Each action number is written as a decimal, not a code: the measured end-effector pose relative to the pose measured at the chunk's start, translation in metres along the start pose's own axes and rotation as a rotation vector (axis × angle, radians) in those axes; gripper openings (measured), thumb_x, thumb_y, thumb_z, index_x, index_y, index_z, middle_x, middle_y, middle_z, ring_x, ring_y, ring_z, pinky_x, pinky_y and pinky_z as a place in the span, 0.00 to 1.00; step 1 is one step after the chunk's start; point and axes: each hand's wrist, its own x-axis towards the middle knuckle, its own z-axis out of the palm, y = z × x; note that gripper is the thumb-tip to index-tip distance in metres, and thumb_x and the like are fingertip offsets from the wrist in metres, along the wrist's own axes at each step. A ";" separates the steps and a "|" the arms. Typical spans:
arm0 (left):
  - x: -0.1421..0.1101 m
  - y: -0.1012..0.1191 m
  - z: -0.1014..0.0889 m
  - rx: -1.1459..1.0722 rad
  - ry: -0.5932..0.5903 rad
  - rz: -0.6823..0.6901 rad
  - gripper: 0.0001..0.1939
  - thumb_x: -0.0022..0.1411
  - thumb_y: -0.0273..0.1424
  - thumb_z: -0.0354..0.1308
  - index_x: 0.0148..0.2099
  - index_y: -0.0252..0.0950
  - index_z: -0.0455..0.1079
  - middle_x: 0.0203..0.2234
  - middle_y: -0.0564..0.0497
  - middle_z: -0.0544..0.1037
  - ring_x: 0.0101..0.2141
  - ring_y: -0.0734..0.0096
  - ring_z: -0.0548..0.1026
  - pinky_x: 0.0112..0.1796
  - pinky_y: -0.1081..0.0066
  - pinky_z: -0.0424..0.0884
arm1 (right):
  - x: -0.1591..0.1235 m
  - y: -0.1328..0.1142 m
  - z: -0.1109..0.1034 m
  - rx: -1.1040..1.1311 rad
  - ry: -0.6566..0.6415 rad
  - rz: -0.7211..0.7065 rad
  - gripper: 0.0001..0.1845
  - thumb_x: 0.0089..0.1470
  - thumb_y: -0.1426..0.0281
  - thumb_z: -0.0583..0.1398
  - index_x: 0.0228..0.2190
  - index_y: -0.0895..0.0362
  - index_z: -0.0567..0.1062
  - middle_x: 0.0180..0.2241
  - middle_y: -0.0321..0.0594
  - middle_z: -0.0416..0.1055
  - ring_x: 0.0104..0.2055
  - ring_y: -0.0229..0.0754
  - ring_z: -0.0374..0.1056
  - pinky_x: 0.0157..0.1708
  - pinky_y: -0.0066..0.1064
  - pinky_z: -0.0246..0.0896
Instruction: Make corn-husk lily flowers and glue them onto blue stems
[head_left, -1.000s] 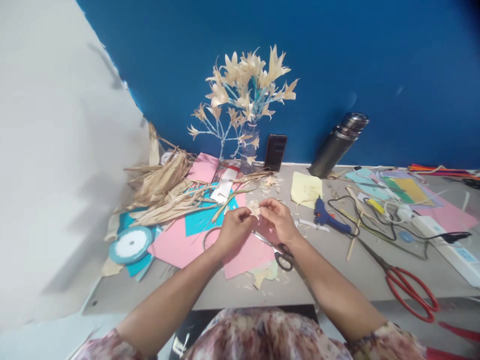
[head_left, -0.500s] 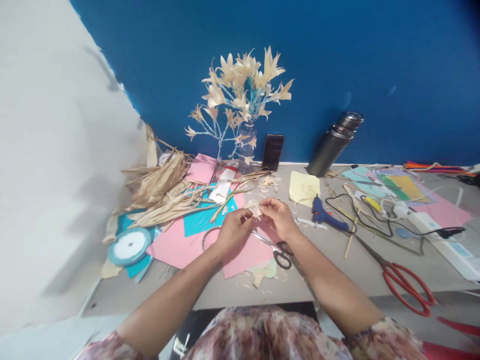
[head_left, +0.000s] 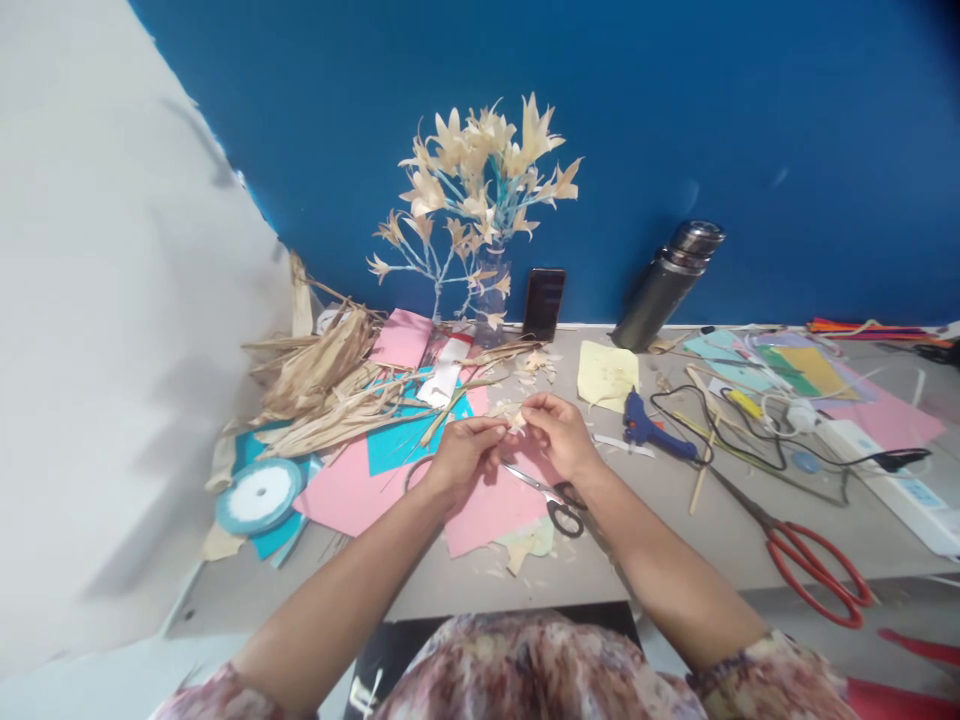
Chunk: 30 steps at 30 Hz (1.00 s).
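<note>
My left hand (head_left: 466,455) and my right hand (head_left: 556,432) meet over the pink paper (head_left: 487,505), their fingertips pinched together. Between them is a small pale piece of corn husk (head_left: 517,421), gripped from both sides; its exact shape is too small to make out. Just below the hands lie silver scissors (head_left: 532,482) with dark handles, partly hidden by my right wrist. A bottle (head_left: 491,300) behind the hands holds branches of cream husk flowers (head_left: 487,160).
Dry corn husks (head_left: 322,365) and a blue ribbon spool (head_left: 259,496) are on the left. A glue gun (head_left: 652,430), red-handled scissors (head_left: 817,570) and a power strip (head_left: 892,480) with cables lie right. A phone (head_left: 544,303) and a flask (head_left: 667,287) lean against the wall.
My left hand has turned and its fingers have straightened towards the husk piece at my right fingertips. My right hand stays nearly in place. The view has shifted slightly.
</note>
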 end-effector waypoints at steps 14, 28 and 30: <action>-0.008 0.006 0.002 0.503 0.153 0.408 0.05 0.52 0.30 0.68 0.34 0.36 0.80 0.31 0.50 0.80 0.26 0.74 0.70 0.27 0.72 0.66 | 0.000 -0.003 0.003 0.049 0.020 0.048 0.14 0.36 0.65 0.71 0.26 0.56 0.74 0.15 0.25 0.60 0.17 0.29 0.51 0.16 0.22 0.39; -0.005 0.003 -0.003 0.693 0.172 0.439 0.10 0.58 0.29 0.60 0.41 0.37 0.80 0.31 0.50 0.81 0.30 0.68 0.75 0.35 0.68 0.69 | -0.003 -0.004 0.004 -0.160 0.042 -0.070 0.12 0.41 0.62 0.69 0.27 0.56 0.76 0.15 0.26 0.62 0.17 0.32 0.53 0.18 0.26 0.43; -0.005 0.004 -0.002 0.709 0.210 0.464 0.15 0.57 0.29 0.61 0.47 0.37 0.78 0.34 0.50 0.81 0.30 0.68 0.75 0.34 0.68 0.70 | -0.003 -0.004 0.005 -0.178 0.047 -0.073 0.11 0.42 0.62 0.68 0.27 0.56 0.76 0.15 0.26 0.63 0.18 0.33 0.53 0.19 0.26 0.44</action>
